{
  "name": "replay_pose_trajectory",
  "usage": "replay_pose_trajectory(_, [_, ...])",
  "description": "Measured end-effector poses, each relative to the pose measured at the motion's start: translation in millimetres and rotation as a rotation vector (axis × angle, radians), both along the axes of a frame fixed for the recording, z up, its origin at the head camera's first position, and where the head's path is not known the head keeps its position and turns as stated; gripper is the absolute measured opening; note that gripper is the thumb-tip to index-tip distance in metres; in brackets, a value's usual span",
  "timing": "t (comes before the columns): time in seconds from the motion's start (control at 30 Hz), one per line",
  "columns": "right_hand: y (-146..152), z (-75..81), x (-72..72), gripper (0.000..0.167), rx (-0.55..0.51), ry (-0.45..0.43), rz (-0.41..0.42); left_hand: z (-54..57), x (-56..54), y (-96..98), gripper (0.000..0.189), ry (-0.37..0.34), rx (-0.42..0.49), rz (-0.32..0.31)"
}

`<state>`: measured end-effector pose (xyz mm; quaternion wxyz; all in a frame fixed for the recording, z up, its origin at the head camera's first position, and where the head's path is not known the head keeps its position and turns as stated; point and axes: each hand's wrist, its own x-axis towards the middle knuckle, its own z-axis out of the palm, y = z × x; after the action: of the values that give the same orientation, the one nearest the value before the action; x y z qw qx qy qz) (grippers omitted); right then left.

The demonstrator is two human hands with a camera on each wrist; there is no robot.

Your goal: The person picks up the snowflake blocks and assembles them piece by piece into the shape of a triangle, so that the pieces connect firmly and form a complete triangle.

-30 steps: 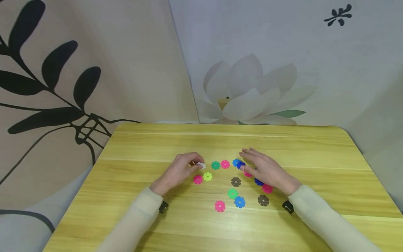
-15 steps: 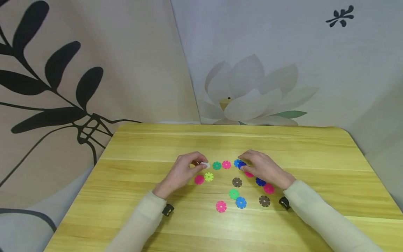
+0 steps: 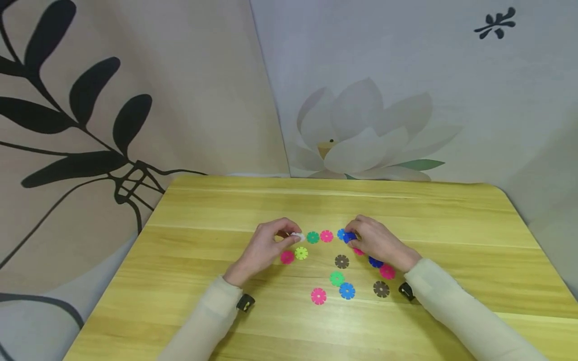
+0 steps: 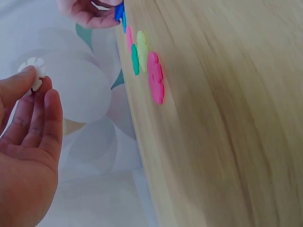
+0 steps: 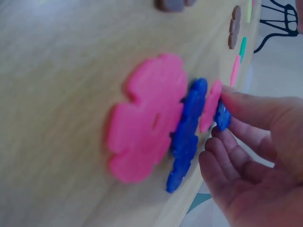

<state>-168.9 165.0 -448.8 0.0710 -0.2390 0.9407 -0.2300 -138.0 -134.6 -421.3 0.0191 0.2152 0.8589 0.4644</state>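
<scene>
Evidently, the left hand (image 3: 266,241) pinches 1 white disc (image 4: 34,69) above the worktop (image 3: 217,210); the right hand (image 3: 378,239) pinches 1 dark-blue disc (image 5: 222,115). Both appear light, stiff, possibly slippery, and best pinched by the edges.

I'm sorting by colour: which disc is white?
The white disc pinched by the left hand; the right hand pinches a blue disc; no other is white.
</scene>
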Motion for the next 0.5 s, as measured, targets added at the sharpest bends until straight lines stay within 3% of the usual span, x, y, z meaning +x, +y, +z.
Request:
replay_pose_trajectory(0.27, [-2,3.7,0.7,0.012,-0.095,-0.046,-0.027,-0.6,2.6,3.7,0.01,-0.012,0.065,0.025])
replay_pose_trajectory(0.5, [-1,15.5,9.7,0.012,-0.181,-0.045,-0.067,-1.3,5.9,8.3,0.011,-0.044,0.141,0.069])
